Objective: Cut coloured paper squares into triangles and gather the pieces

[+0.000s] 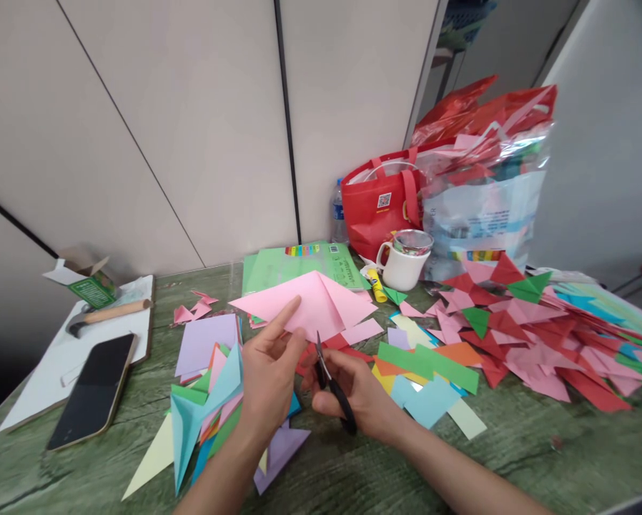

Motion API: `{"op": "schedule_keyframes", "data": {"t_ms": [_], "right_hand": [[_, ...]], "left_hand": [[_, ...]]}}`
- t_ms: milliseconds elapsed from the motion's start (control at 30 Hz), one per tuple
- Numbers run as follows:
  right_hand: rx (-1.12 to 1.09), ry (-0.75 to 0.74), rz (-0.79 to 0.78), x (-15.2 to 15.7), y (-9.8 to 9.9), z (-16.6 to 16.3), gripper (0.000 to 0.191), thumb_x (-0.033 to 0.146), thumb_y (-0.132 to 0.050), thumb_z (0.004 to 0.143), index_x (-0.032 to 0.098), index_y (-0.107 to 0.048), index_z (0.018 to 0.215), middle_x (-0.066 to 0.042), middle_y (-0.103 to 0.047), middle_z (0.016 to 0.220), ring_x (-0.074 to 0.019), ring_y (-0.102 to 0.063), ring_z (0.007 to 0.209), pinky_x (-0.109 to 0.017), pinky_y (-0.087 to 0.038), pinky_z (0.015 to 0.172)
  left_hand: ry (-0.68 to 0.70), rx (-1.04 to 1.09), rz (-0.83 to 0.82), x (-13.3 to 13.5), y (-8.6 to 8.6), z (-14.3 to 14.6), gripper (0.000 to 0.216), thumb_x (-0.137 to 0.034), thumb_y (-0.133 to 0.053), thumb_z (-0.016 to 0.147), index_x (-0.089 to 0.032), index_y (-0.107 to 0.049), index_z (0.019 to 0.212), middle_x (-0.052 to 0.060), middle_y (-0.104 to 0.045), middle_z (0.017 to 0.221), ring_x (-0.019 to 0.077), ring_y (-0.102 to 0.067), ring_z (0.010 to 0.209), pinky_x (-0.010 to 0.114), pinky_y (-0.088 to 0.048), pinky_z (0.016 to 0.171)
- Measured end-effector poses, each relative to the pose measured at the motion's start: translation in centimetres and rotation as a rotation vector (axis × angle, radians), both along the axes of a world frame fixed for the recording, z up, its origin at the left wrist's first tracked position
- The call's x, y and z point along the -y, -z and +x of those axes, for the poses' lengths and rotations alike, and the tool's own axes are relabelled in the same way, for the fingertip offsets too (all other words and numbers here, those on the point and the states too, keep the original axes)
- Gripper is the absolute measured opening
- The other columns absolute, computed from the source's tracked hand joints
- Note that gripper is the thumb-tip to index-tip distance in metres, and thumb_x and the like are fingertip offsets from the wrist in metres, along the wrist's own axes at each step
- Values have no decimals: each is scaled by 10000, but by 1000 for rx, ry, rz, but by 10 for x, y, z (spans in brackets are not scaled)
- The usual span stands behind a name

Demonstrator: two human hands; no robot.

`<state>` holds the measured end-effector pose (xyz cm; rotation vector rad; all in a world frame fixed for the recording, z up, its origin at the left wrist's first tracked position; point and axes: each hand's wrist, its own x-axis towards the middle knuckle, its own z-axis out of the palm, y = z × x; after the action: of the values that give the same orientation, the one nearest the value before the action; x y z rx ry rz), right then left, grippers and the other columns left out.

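Note:
A creased sheet of pink paper [321, 304] is held up over the middle of the table, its peak pointing away from me. My left hand [272, 368] pinches its lower left edge, index finger lying along the surface and thumb near the edge. My right hand [347, 390] grips black-handled scissors [329, 386]. Their tips meet the lower edge of the pink paper, close to my left thumb. Whether the blades are parted is hard to make out. Folded coloured papers [208, 408] lie left of my left hand, and cut strips [428, 372] lie to the right.
A phone [93, 390], a hammer [109, 312] and a small green box [90, 282] rest at left. Behind stand a white mug [404, 261], a glue stick [376, 285], a red bag [377, 204] and a clear plastic bag [485, 207]. Red and pink folded pieces [535, 343] pile up at right.

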<state>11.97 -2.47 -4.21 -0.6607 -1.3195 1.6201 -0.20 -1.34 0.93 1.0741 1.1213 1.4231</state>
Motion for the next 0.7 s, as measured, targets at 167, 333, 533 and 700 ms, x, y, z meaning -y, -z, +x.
{"op": "schedule_keyframes", "data": {"t_ms": [167,333,533,700], "right_hand": [[-8,-19,-22,1,-3,0,373,352,-747,646,191,-549,918,-9,-568,798,-141,-533,715,-275,-422,664],[5,-8,-27,1,-3,0,376,346,-747,645,194,-551,928,-10,-569,800,-146,-534,723,-277,-426,670],[2,-4,-18,1,-3,0,409,354,-756,636,181,-554,947,-7,-563,796,-141,-530,717,-272,-423,668],[-4,-1,-27,1,-1,0,411,325,-760,639,166,-555,958,-9,-573,792,-131,-526,709,-261,-417,655]], "left_hand": [[18,29,-3,1,-1,-1,472,-216,-645,726,-223,-582,1194,-72,-442,482,39,-348,372,162,-347,358],[-18,-35,15,1,1,-3,480,-217,-658,714,-219,-588,1189,-58,-459,509,50,-368,431,164,-332,391],[-33,-126,11,3,-2,-2,478,-243,-635,734,-191,-572,1205,-72,-428,472,49,-345,424,151,-298,378],[-10,-104,12,4,-4,-2,476,-227,-621,748,-213,-556,1219,-70,-454,505,43,-368,456,142,-333,416]]}}
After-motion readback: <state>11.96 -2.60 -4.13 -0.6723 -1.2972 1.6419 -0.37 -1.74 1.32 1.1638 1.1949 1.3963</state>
